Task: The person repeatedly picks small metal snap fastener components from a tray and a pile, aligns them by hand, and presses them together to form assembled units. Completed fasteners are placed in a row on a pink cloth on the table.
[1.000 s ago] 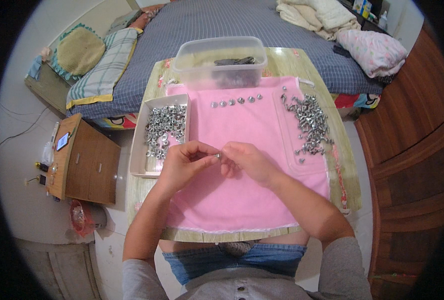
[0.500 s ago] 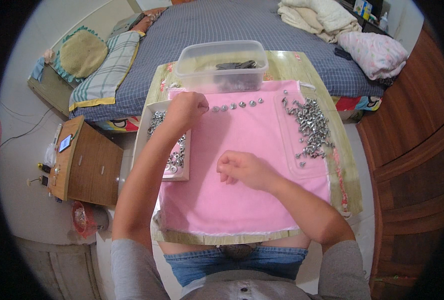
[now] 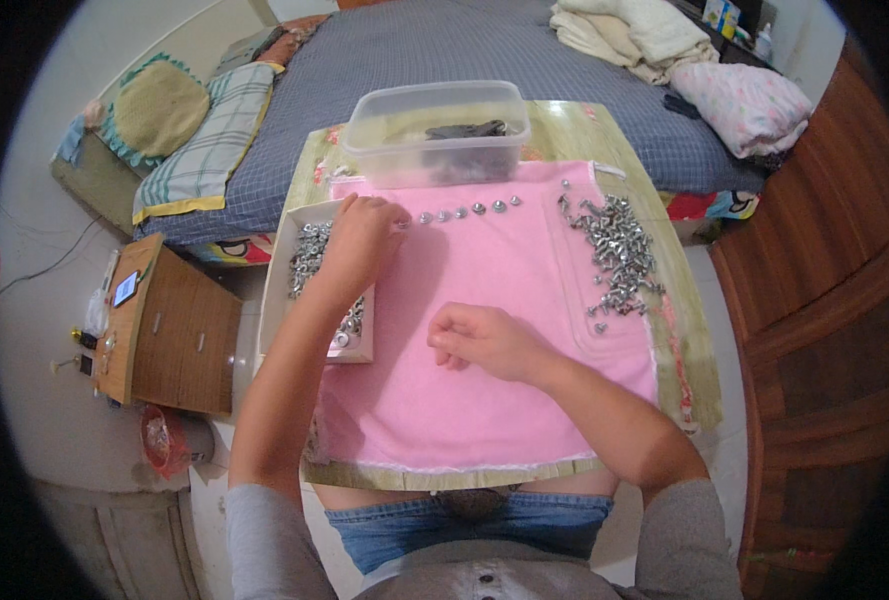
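A row of small metal pieces (image 3: 469,209) lies on the pink cloth (image 3: 484,380), upper centre. The left hand (image 3: 362,235), fingers together, touches its left end; a nudge could scatter it. The right hand (image 3: 484,340) rests curled mid-frame, contents unclear.

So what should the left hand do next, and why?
Probably let go and draw back toward the white tray. The left hand sits at the left end of the row of small metal pieces on the pink cloth, as if placing one; more lie in the tray.
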`<action>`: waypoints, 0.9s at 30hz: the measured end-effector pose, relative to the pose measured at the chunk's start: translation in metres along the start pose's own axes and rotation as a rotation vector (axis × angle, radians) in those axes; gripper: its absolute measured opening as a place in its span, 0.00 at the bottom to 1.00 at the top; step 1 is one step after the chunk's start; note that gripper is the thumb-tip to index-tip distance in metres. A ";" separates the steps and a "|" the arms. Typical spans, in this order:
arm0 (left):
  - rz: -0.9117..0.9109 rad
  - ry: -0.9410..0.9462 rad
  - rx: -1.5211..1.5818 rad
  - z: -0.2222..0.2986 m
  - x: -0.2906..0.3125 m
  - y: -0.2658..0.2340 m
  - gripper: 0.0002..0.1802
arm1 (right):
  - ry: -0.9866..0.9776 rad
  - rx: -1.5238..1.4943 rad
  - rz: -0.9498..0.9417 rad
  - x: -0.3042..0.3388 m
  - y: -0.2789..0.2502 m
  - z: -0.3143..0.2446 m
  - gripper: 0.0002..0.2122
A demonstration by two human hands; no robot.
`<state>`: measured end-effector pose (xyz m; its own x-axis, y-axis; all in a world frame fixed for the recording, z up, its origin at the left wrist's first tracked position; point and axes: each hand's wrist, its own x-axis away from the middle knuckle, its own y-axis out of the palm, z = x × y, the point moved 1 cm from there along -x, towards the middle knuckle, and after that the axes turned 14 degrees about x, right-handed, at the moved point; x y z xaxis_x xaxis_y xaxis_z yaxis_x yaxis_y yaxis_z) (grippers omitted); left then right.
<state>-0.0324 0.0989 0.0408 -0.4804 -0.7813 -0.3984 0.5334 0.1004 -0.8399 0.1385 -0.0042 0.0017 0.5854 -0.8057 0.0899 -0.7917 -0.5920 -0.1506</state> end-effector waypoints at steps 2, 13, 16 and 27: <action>0.021 0.024 0.040 0.016 0.018 -0.007 0.08 | 0.010 -0.002 -0.003 0.001 -0.001 -0.001 0.06; 0.049 -0.077 0.272 0.056 0.074 -0.029 0.08 | -0.021 0.440 0.225 0.033 -0.050 -0.038 0.06; 0.074 -0.113 0.340 0.052 0.081 -0.031 0.09 | 0.034 0.661 0.355 0.058 -0.077 -0.029 0.06; 0.171 -0.454 0.517 0.007 0.095 -0.055 0.13 | 0.308 1.011 0.471 0.109 -0.093 -0.022 0.07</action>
<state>-0.1028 0.0151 0.0520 -0.0831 -0.9716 -0.2214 0.8918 0.0266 -0.4517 0.2719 -0.0369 0.0471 0.0920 -0.9953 0.0303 -0.3380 -0.0598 -0.9393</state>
